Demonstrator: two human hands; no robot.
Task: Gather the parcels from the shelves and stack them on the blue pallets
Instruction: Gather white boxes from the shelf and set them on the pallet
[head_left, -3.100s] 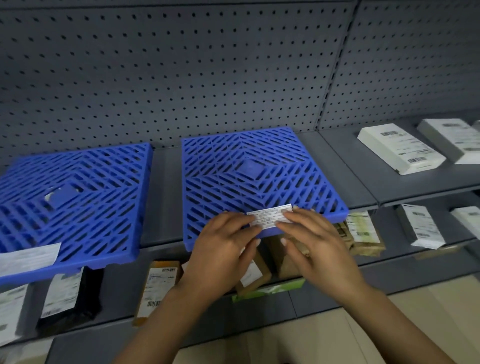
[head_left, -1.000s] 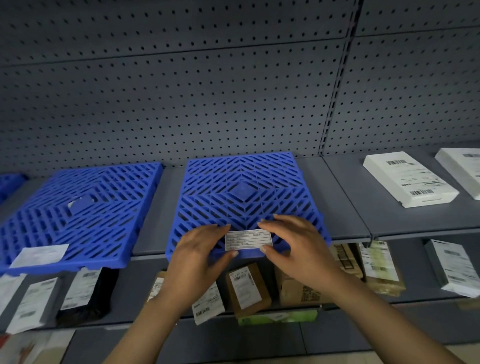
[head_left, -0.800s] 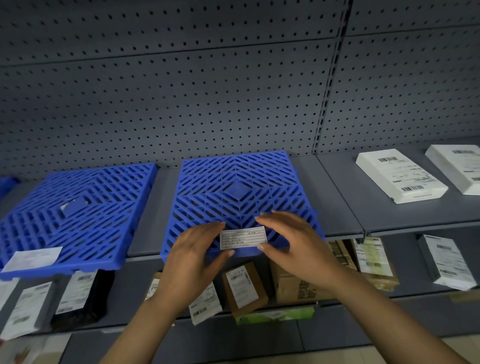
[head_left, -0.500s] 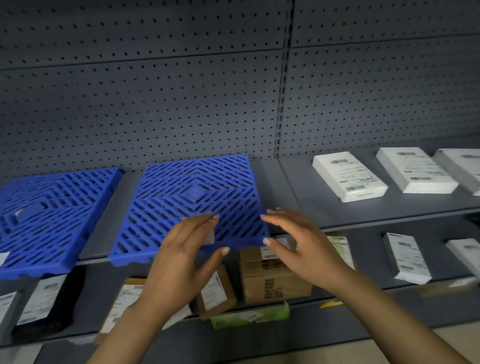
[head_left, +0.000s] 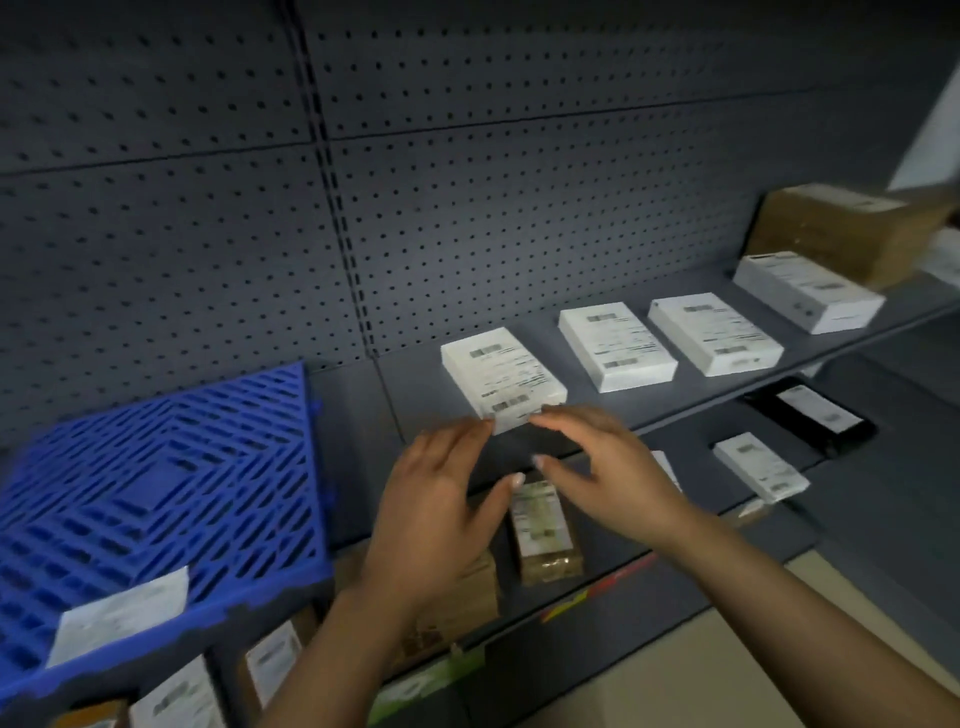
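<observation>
While both hands, the left hand (head_left: 441, 499) and right hand (head_left: 602, 467), reach wide and hold nothing, they should grip the white parcel (head_left: 501, 379) at 12 o'clock by both sides

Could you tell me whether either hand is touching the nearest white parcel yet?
Cannot tell. In the head view the fingertips of the left hand and right hand meet the near edge of the white parcel, but motion blur hides any contact or gap.

Labels on white parcels (head_left: 503, 377) — barcodes, print blurred — nothing legible.
</observation>
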